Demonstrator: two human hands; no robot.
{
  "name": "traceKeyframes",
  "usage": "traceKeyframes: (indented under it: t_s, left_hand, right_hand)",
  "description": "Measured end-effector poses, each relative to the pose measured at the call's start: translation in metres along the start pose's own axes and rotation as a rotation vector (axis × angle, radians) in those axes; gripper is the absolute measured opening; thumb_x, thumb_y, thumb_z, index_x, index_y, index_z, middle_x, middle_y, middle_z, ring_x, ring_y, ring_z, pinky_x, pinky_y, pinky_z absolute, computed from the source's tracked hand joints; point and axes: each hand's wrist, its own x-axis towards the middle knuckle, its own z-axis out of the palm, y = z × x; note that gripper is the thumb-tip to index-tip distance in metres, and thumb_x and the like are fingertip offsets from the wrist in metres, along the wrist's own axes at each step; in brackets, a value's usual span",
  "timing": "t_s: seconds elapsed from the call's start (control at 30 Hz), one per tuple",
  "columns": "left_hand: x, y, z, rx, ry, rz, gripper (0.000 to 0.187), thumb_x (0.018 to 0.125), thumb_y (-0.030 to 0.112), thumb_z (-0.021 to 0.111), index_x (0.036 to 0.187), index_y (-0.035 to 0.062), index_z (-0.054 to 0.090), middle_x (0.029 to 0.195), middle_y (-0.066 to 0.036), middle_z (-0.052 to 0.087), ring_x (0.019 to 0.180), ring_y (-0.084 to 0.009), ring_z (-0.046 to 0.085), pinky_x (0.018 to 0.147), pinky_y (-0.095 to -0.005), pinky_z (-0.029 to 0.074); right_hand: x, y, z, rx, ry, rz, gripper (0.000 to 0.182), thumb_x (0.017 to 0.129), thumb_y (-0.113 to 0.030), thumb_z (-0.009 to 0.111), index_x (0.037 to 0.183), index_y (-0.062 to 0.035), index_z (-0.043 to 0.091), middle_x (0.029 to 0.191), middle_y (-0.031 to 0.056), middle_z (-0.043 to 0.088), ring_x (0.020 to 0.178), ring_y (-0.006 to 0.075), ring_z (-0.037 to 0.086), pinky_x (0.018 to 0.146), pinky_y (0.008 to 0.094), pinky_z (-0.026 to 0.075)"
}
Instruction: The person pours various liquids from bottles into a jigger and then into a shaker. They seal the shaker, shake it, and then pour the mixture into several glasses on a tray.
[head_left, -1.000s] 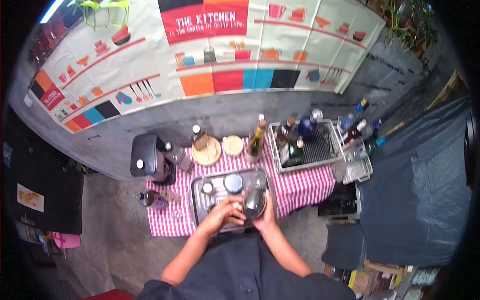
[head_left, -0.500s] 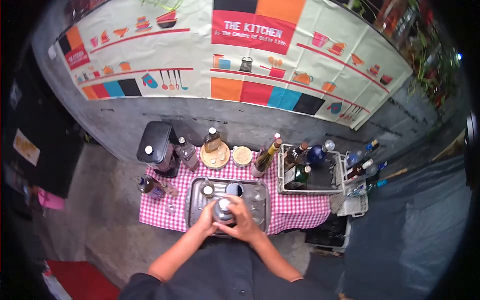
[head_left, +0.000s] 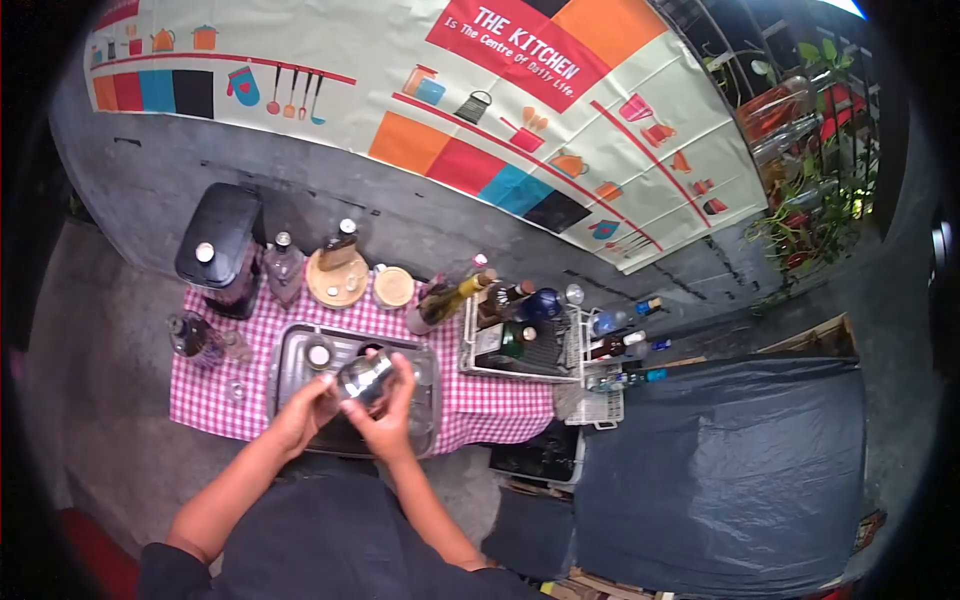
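Over the tray I hold a shiny metal cocktail shaker [head_left: 366, 379], which is tilted. My right hand [head_left: 390, 412] is wrapped round its body from the right and below. My left hand [head_left: 305, 408] is closed at its left end, with the fingertips against the metal. Beneath them lies the grey metal tray [head_left: 282, 375] with a ribbed floor. A small vessel with a pale round top [head_left: 318, 356] stands at the tray's back left. The shaker and my hands partly hide a dark-filled container behind them, and clear glassware shows faintly at the tray's right.
On the checked tablecloth [head_left: 500, 410] stand a black-lidded dispenser [head_left: 215, 235], a clear bottle [head_left: 284, 270], a round wooden board [head_left: 325, 285] with a brown bottle [head_left: 340, 247], and a mug [head_left: 393, 287]. A white crate [head_left: 525, 376] of bottles is at right, beside a dark covered surface [head_left: 720, 470].
My view has swung to the right, so the table appears further left. The shaker, upright between both hands before, now leans over, and my left hand has shifted to its left end.
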Motion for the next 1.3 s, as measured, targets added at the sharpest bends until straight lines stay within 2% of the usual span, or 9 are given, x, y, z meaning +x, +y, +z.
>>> traceKeyframes:
  t_s: [0.23, 0.37, 0.47, 0.6, 0.8, 1.07, 1.13, 1.17, 1.3]
  left_hand:
    - [-0.022, 0.034, 0.011, 0.61, -0.111, 0.135, 0.053, 0.091, 0.034, 0.067, 0.13, 0.0075, 0.044, 0.106, -0.006, 0.058, 0.09, -0.0121, 0.056, 0.071, -0.026, 0.046]
    - [-0.007, 0.021, 0.014, 0.603, -0.057, 0.098, 0.07, 0.087, 0.034, 0.073, 0.137, 0.0003, 0.036, 0.108, -0.012, 0.062, 0.089, -0.0164, 0.061, 0.07, -0.0287, 0.05]
    - [-0.002, 0.017, 0.011, 0.633, -0.111, 0.133, 0.062, 0.09, 0.034, 0.07, 0.137, 0.0094, 0.039, 0.101, -0.007, 0.062, 0.078, -0.0112, 0.058, 0.064, -0.0253, 0.046]
    - [-0.008, 0.026, 0.029, 0.584, -0.168, 0.073, 0.055, 0.092, 0.027, 0.066, 0.137, 0.0054, 0.043, 0.128, -0.006, 0.051, 0.104, -0.0122, 0.053, 0.081, -0.0259, 0.045]
    - [0.007, 0.004, 0.04, 0.101, -0.234, 0.026, 0.049, 0.092, 0.026, 0.055, 0.135, 0.0039, 0.045, 0.126, -0.01, 0.055, 0.122, -0.0214, 0.049, 0.104, -0.0407, 0.039]
    - [0.035, -0.033, 0.035, -0.355, -0.112, -0.021, 0.04, 0.101, 0.038, 0.04, 0.124, 0.0087, 0.055, 0.116, -0.01, 0.062, 0.101, -0.0228, 0.064, 0.087, -0.0416, 0.056]
    - [0.025, -0.028, 0.042, -0.537, -0.412, -0.03, 0.039, 0.101, 0.038, 0.04, 0.122, 0.0087, 0.056, 0.113, -0.009, 0.063, 0.102, -0.0233, 0.064, 0.087, -0.0422, 0.056]
    - [0.02, -0.022, 0.051, -0.137, -0.089, 0.052, 0.038, 0.1, 0.036, 0.041, 0.122, 0.0084, 0.056, 0.111, -0.008, 0.064, 0.104, -0.024, 0.064, 0.09, -0.0426, 0.055]
    - [0.013, -0.004, 0.055, -0.019, -0.104, 0.097, 0.038, 0.095, 0.028, 0.053, 0.125, 0.0047, 0.053, 0.117, -0.007, 0.061, 0.11, -0.0195, 0.057, 0.098, -0.0401, 0.044]
  right_hand:
    - [0.013, -0.003, 0.011, 0.604, 0.338, 0.407, 0.076, 0.087, -0.006, 0.06, 0.149, -0.0266, 0.023, 0.134, 0.0088, 0.044, 0.121, 0.0247, 0.048, 0.103, 0.0434, 0.043]
    - [0.011, 0.02, -0.002, 0.665, 0.368, 0.438, 0.064, 0.086, -0.016, 0.061, 0.143, -0.0209, 0.033, 0.126, 0.0073, 0.05, 0.118, 0.0249, 0.051, 0.1, 0.0454, 0.046]
    - [0.015, 0.0, -0.002, 0.669, 0.397, 0.483, 0.067, 0.088, -0.018, 0.059, 0.147, -0.0184, 0.027, 0.13, 0.0095, 0.049, 0.119, 0.0264, 0.052, 0.102, 0.045, 0.045]
    - [0.016, -0.015, -0.013, 0.63, 0.419, 0.409, 0.066, 0.093, -0.016, 0.056, 0.15, -0.0197, 0.024, 0.133, 0.0128, 0.047, 0.121, 0.0248, 0.051, 0.103, 0.0417, 0.045]
    - [0.018, -0.026, -0.032, 0.104, 0.255, 0.013, 0.089, 0.078, -0.005, 0.071, 0.15, -0.0077, 0.018, 0.138, 0.0135, 0.038, 0.122, 0.0219, 0.044, 0.105, 0.0358, 0.038]
    - [0.027, -0.076, -0.037, -0.523, -0.45, -0.63, 0.075, 0.067, -0.012, 0.084, 0.13, -0.0148, 0.042, 0.131, 0.0193, 0.048, 0.119, 0.0401, 0.05, 0.098, 0.0482, 0.045]
    - [0.026, -0.065, -0.04, -0.476, -0.402, -0.582, 0.075, 0.067, -0.012, 0.084, 0.13, -0.0144, 0.044, 0.131, 0.0198, 0.048, 0.12, 0.0399, 0.05, 0.099, 0.0483, 0.044]
    - [0.026, -0.057, -0.043, -0.4, -0.353, -0.539, 0.078, 0.067, -0.011, 0.084, 0.132, -0.0138, 0.042, 0.132, 0.021, 0.048, 0.121, 0.0406, 0.049, 0.1, 0.0479, 0.043]
    - [0.026, -0.029, -0.047, 0.129, 0.024, -0.008, 0.09, 0.077, -0.009, 0.078, 0.146, -0.0075, 0.02, 0.131, 0.0137, 0.044, 0.12, 0.0207, 0.048, 0.1, 0.0358, 0.042]
